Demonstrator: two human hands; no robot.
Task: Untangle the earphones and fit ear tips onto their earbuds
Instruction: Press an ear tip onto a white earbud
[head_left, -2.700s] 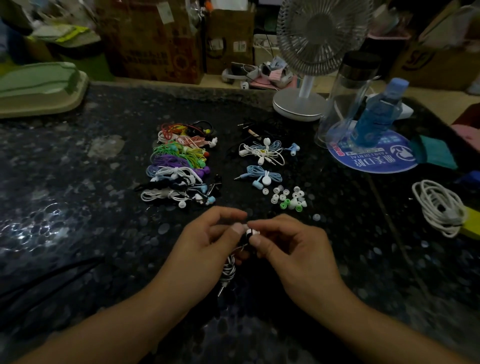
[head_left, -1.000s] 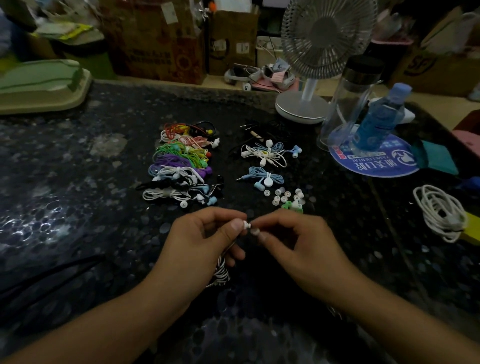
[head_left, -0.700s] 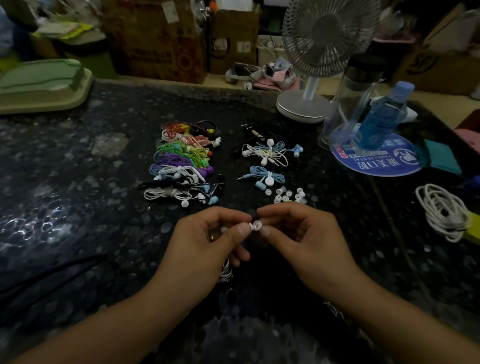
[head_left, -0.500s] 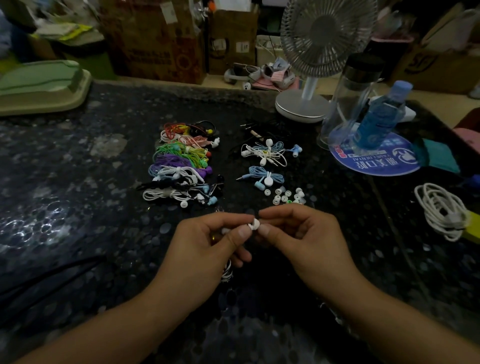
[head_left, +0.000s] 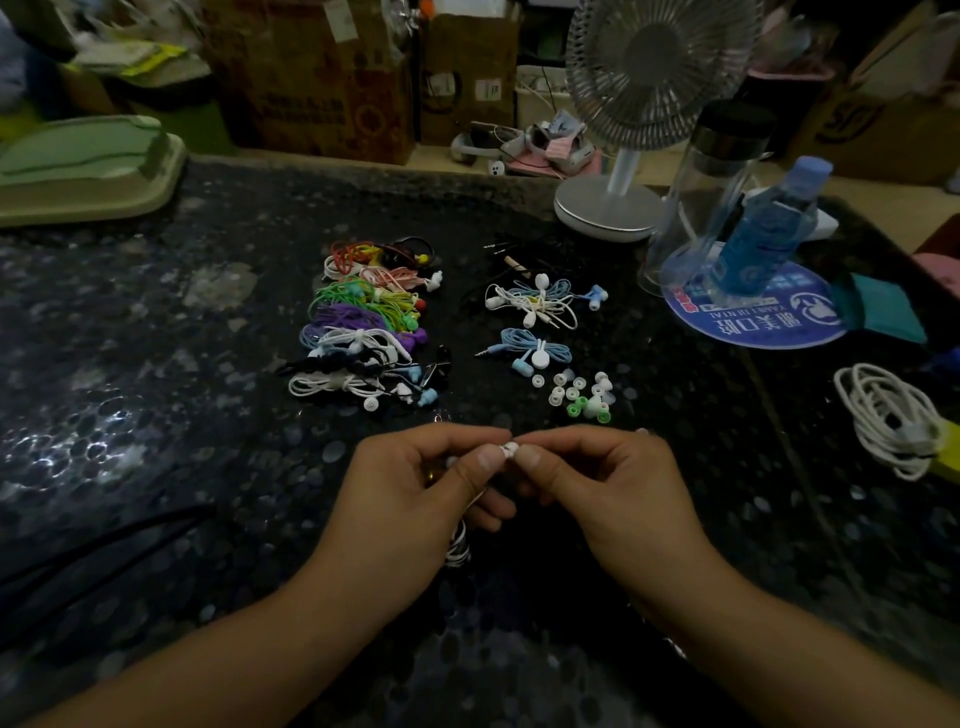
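dark speckled tabletop (head_left: 156, 415) | fan (head_left: 654, 78) at rear | background boxes (head_left: 311, 78), blurry

Two hands, the left hand (head_left: 415, 483) and the right hand (head_left: 602, 478), meet over the surface (head_left: 156, 415), pinching one small white ear tip (head_left: 510, 449) between them. Beyond the right hand lie roughly a dozen loose ear tips (head_left: 576, 395), two of them green, and past those two bundles of blue-and-white earphones (head_left: 535, 325); beyond the left hand sits one heap of coloured earphones (head_left: 369, 332), too tangled to count. Far to the right are one coiled white cable (head_left: 888, 415), one fan (head_left: 639, 104), one clear jar (head_left: 701, 202) and one blue bottle (head_left: 763, 228).
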